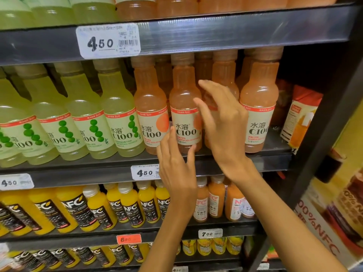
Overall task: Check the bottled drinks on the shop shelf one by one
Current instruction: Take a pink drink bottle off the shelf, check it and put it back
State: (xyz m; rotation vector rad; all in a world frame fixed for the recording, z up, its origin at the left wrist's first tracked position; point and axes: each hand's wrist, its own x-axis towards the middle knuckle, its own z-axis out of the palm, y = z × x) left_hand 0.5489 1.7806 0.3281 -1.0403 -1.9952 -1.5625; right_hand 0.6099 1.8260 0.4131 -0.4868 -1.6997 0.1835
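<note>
**Two loose hands flank an upright orange bottle**

Nothing is grasped by either hand. The left hand (176,163) is raised with relaxed fingers just below and in front of the orange bottle (185,107); its fingertips reach the lower edge of the label. The right hand (222,122) is held loose beside the bottle's right flank, and contact cannot be confirmed. The bottle stands upright, long axis vertical, at the front edge of the middle shelf (255,161), towards its right end, between the hands and just beyond them. Both hands are about equally near. Green bottles (117,114) are ranged leftward along the same edge.
</note>
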